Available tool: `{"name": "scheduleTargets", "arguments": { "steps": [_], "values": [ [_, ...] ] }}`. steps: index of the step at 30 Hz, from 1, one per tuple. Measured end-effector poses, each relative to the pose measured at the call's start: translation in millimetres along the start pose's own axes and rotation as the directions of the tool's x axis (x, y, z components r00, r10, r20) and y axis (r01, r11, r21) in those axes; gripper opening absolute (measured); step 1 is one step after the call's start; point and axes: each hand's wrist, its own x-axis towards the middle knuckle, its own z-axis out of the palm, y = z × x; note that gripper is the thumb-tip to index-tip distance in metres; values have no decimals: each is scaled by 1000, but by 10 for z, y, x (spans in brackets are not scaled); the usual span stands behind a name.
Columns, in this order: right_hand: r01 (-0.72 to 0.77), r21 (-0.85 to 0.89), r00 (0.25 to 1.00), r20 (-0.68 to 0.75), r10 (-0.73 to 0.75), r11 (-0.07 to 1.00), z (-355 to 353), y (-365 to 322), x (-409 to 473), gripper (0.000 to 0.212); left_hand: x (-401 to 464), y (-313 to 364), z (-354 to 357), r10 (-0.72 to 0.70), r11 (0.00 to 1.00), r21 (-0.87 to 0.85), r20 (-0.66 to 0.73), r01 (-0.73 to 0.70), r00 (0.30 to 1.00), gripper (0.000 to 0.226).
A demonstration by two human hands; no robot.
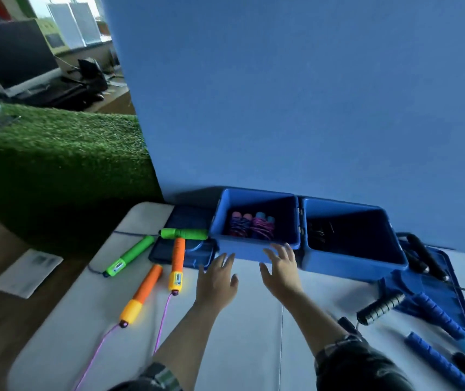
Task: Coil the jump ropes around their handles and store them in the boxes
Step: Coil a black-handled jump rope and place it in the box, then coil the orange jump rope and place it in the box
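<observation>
- Orange-handled jump rope (152, 289): uncoiled on the white table (242, 334), lying left of both your hands. One handle (141, 295) lies nearer the table's left edge; the other (177, 266) lies just left of your left hand, its far end resting on the dark blue lid (181, 249).
- Long axes: both handles run roughly near-to-far, cord ends toward you. The purple cord (162, 320) trails off toward the near edge; where its loop ends is out of view.
- Left hand (216, 280): fingers spread, holding nothing, palm down over the table, just right of the nearer orange handle. Judgement: this hand is the nearer one and a short leftward reach takes that handle.
- Right hand (282, 270): fingers spread, empty, fingertips at the front wall of the left blue box (253, 249); contact cannot be told.
- The left blue box already holds two coiled pink-and-blue ropes (252, 225). The right blue box (352, 263) holds something dark, too dim to identify.
- Green-handled rope (155, 244) lies beyond the orange one, also uncoiled.
- More handles, blue (448, 325) and black (426, 256), lie well apart on your right.
</observation>
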Motion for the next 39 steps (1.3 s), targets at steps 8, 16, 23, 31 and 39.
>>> {"name": "scheduleTargets", "arguments": {
  "steps": [8,16,23,31,39],
  "values": [
    [131,-21,957,265,-121,991,632,-789,-40,50,-276,-1025,-116,-215,976,28,6,214,977,61],
    [186,-105,870,480,-114,977,1266,-1327,-7,56,-458,-1778,-128,-427,902,-20,89,430,900,60],
    [230,-176,813,575,-90,957,1658,-1500,72,58,-618,-2132,-52,-487,859,-64,202,508,849,61],
    [205,-136,838,536,-102,969,1659,-1419,-54,48,-651,-2141,38,-466,838,-161,285,521,838,65],
    [154,-20,867,483,-125,988,1359,-1003,-372,31,-667,-1520,108,-341,824,-324,371,464,864,43]
  ]
}}
